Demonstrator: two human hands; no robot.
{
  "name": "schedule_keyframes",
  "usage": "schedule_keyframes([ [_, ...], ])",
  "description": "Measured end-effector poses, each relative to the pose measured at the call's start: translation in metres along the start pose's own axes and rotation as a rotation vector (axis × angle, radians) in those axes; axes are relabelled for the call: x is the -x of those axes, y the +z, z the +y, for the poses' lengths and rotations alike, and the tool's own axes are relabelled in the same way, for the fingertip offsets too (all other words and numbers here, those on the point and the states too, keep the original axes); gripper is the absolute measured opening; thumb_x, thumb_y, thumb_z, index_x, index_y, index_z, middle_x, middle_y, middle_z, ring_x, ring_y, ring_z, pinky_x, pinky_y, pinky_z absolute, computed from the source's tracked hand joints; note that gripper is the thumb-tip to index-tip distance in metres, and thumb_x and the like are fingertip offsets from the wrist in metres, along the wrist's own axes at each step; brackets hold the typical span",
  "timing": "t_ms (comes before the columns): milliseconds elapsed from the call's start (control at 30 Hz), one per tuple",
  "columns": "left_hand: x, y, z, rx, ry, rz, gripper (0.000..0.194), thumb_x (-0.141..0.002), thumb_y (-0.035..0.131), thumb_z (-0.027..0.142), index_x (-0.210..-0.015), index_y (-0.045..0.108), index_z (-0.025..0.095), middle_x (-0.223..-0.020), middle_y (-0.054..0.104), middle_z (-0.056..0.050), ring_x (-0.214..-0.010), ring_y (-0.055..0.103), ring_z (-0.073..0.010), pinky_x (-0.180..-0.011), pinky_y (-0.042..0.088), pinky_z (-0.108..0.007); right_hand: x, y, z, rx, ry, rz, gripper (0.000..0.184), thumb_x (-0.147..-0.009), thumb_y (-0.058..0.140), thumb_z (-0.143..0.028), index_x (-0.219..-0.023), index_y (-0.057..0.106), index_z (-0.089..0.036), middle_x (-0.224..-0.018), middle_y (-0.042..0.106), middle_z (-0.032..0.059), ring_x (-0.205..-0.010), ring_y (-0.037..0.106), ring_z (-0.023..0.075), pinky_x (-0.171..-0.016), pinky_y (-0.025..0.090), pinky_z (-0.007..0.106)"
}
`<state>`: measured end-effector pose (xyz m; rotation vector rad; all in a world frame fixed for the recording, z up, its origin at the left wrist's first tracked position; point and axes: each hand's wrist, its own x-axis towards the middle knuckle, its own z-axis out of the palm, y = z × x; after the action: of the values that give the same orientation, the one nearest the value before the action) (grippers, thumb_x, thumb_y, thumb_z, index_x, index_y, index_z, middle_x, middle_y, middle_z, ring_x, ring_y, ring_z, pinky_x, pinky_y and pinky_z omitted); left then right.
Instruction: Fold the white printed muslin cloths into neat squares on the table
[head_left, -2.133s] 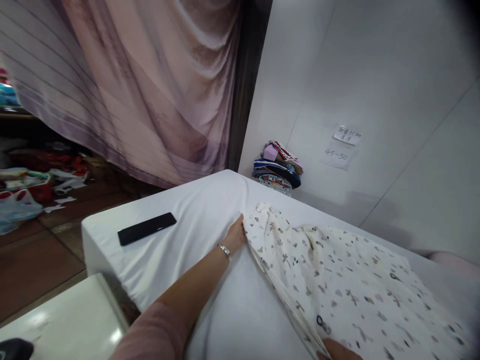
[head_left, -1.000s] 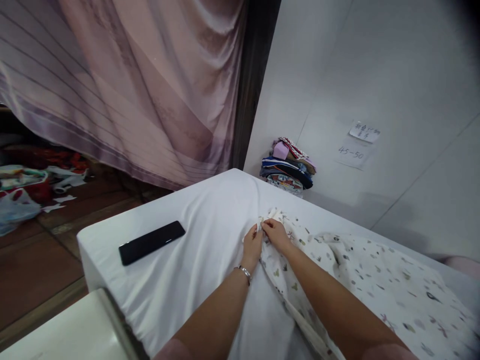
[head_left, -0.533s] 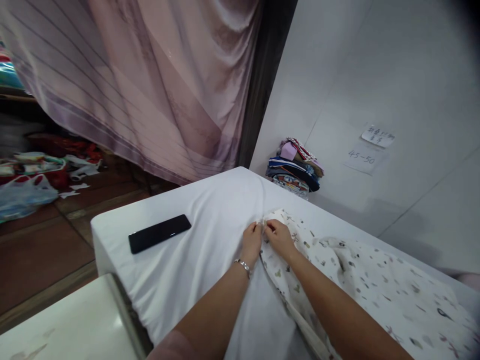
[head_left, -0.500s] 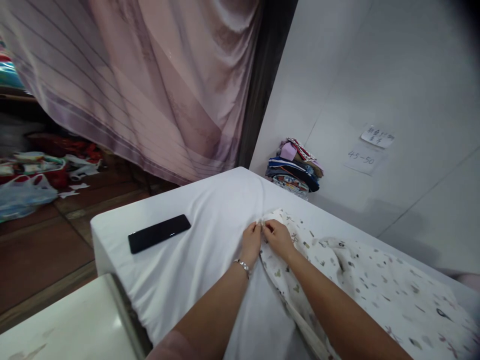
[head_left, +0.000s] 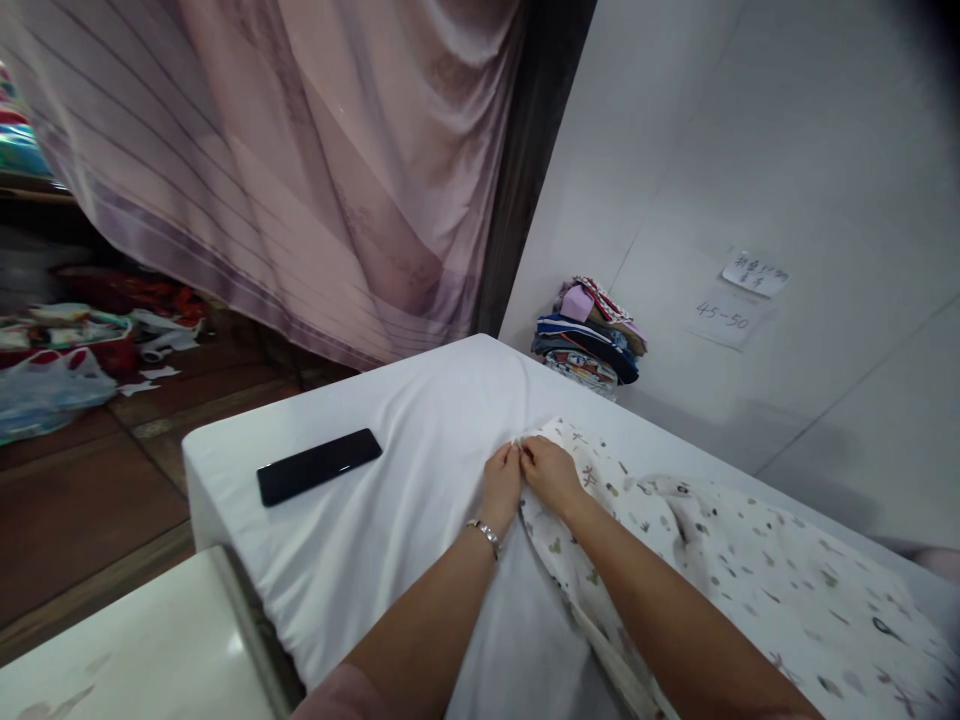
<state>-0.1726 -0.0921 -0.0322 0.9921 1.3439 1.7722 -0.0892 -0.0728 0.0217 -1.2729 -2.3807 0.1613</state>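
Observation:
A white cloth printed with small dark motifs lies spread over the right half of a table covered in a white sheet. Both hands meet at the cloth's far left corner. My left hand, with a silver bracelet at the wrist, pinches the corner's edge. My right hand pinches the same corner right beside it, fingertips almost touching the left hand's.
A black phone lies flat on the sheet to the left. A stack of folded clothes sits at the wall behind the table, under a paper note. A pink curtain hangs at the left; bags litter the floor.
Two seconds ago my left hand alone held the corner while the right was near the bottom edge. The right hand has come up to join it; since half a second ago almost nothing moved.

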Motion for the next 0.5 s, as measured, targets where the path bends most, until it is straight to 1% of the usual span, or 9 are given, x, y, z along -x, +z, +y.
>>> schedule_keyframes([
  [100, 0.001, 0.000, 0.004, 0.067, 0.013, -0.004, 0.025, -0.080, 0.043, 0.032, -0.071, 0.060, 0.016, -0.071, 0.060, -0.002, -0.069, 0.052, -0.0139, -0.067, 0.040, -0.025, -0.003, 0.001, 0.000, -0.039, -0.026, -0.017, 0.014, -0.082, 0.044, -0.018, -0.077, 0.057, -0.019, -0.079, 0.059, 0.0033, -0.072, 0.050, 0.0147, -0.065, 0.032, 0.025],
  [200, 0.000, 0.000, 0.006, 0.143, 0.006, 0.003, 0.025, -0.078, 0.048, 0.035, -0.079, 0.062, 0.014, -0.076, 0.062, -0.003, -0.073, 0.054, -0.0151, -0.069, 0.041, -0.025, -0.003, 0.004, 0.001, -0.106, -0.068, -0.032, 0.014, -0.080, 0.044, -0.014, -0.083, 0.058, -0.018, -0.082, 0.060, 0.0033, -0.076, 0.051, 0.0142, -0.069, 0.036, 0.024],
  [233, -0.001, 0.000, 0.005, 0.151, -0.012, 0.020, 0.025, -0.076, 0.050, 0.036, -0.078, 0.062, 0.014, -0.075, 0.062, -0.003, -0.072, 0.054, -0.0150, -0.068, 0.041, -0.025, -0.002, 0.005, 0.002, -0.124, -0.081, -0.038, 0.016, -0.079, 0.045, -0.013, -0.085, 0.058, -0.018, -0.084, 0.060, 0.0030, -0.077, 0.052, 0.0139, -0.070, 0.037, 0.023],
  [300, -0.003, 0.000, 0.003, 0.145, -0.059, 0.072, 0.023, -0.074, 0.052, 0.036, -0.070, 0.060, 0.015, -0.067, 0.059, -0.001, -0.066, 0.052, -0.0139, -0.063, 0.040, -0.024, 0.003, 0.009, 0.002, -0.179, -0.108, -0.047, 0.022, -0.076, 0.045, -0.010, -0.091, 0.058, -0.019, -0.086, 0.061, 0.0027, -0.078, 0.053, 0.0138, -0.071, 0.039, 0.023],
  [400, -0.005, -0.001, 0.000, 0.131, -0.110, 0.144, 0.024, -0.074, 0.052, 0.034, -0.059, 0.052, 0.016, -0.056, 0.050, 0.003, -0.056, 0.045, -0.0114, -0.056, 0.036, -0.023, 0.016, 0.013, 0.002, -0.324, -0.147, -0.029, 0.032, -0.072, 0.045, -0.006, -0.097, 0.059, -0.020, -0.089, 0.062, 0.0026, -0.080, 0.053, 0.0147, -0.074, 0.042, 0.025],
  [500, -0.005, -0.002, -0.001, 0.142, -0.129, 0.189, 0.025, -0.074, 0.053, 0.035, -0.057, 0.049, 0.017, -0.054, 0.045, 0.005, -0.054, 0.041, -0.0103, -0.055, 0.033, -0.022, 0.030, 0.010, 0.007, -0.427, -0.147, 0.016, 0.031, -0.073, 0.045, -0.008, -0.097, 0.061, -0.021, -0.090, 0.062, 0.0030, -0.081, 0.055, 0.0152, -0.074, 0.043, 0.027],
])
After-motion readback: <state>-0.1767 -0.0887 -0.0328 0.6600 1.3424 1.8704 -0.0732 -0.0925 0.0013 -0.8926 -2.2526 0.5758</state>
